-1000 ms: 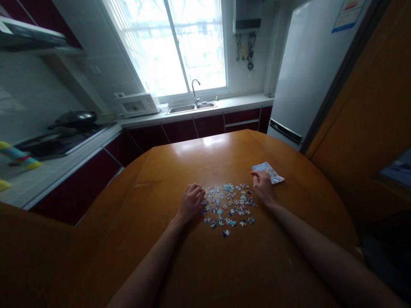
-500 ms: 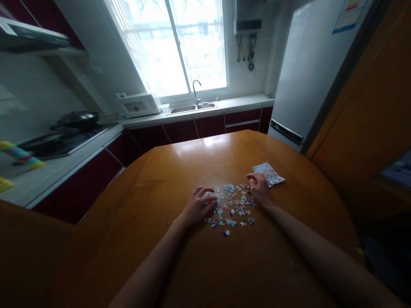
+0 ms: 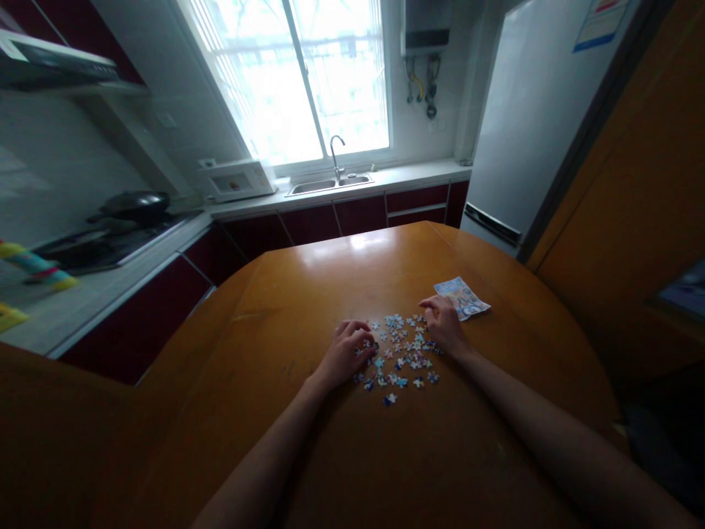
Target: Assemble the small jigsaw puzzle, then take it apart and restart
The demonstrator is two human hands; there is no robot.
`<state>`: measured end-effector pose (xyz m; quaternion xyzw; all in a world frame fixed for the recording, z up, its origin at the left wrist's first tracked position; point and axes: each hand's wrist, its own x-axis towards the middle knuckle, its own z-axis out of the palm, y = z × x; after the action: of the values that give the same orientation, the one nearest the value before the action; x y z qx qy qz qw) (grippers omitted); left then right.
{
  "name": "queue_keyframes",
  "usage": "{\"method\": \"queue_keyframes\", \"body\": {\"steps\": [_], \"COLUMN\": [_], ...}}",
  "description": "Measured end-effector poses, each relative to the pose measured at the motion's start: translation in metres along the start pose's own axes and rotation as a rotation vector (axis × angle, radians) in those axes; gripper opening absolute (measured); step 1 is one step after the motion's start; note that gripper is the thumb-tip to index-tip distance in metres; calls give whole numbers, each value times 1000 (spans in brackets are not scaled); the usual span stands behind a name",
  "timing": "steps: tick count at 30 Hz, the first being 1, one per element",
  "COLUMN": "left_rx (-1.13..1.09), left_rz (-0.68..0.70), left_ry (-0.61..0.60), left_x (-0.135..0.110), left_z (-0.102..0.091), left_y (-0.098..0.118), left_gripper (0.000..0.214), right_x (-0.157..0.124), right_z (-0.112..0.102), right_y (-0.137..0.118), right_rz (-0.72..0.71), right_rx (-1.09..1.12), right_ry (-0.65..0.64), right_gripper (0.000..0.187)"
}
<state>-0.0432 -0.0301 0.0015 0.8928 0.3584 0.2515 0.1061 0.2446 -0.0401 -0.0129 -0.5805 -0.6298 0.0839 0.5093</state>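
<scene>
Small jigsaw puzzle pieces, mostly pale blue, white and dark blue, lie loose and spread over the wooden table. At the left edge of the spread, my left hand has its fingertips brought together on a small dark puzzle piece. My right hand rests at the right edge of the pieces, its fingers curled in and the index finger bent toward the left. Whatever lies within those curled fingers is hidden. Just behind the right hand is a printed picture sheet, partly covered by it.
Beyond the table runs a counter with a sink, a faucet and a white microwave. A wok sits on the stove at left. The fridge stands at right.
My left hand has moved slightly right, and its spread fingers have closed down onto a piece. The right hand stays almost where it was.
</scene>
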Motion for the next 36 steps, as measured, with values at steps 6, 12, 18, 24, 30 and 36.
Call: {"method": "queue_keyframes", "body": {"steps": [6, 12, 18, 24, 30, 36], "left_rx": [45, 86, 53, -58, -90, -56], "left_rz": [48, 120, 111, -2, -296, -348], "left_ry": [9, -61, -29, 72, 254, 244], "left_x": [3, 4, 2, 1, 1, -2], "left_z": [-1, -5, -1, 1, -7, -7], "left_y": [1, 3, -3, -4, -35, -51], "left_gripper": [11, 14, 11, 8, 13, 18], "right_x": [0, 0, -1, -1, 0, 2], "right_z": [-1, 0, -1, -1, -3, -3], "right_y": [-1, 1, 1, 1, -1, 4], "right_rz": [-14, -25, -34, -32, -23, 29], "right_rx": [-8, -9, -6, -1, -11, 8], "right_ry": [-9, -17, -21, -25, -32, -20], "right_gripper": [24, 22, 22, 21, 21, 22]}}
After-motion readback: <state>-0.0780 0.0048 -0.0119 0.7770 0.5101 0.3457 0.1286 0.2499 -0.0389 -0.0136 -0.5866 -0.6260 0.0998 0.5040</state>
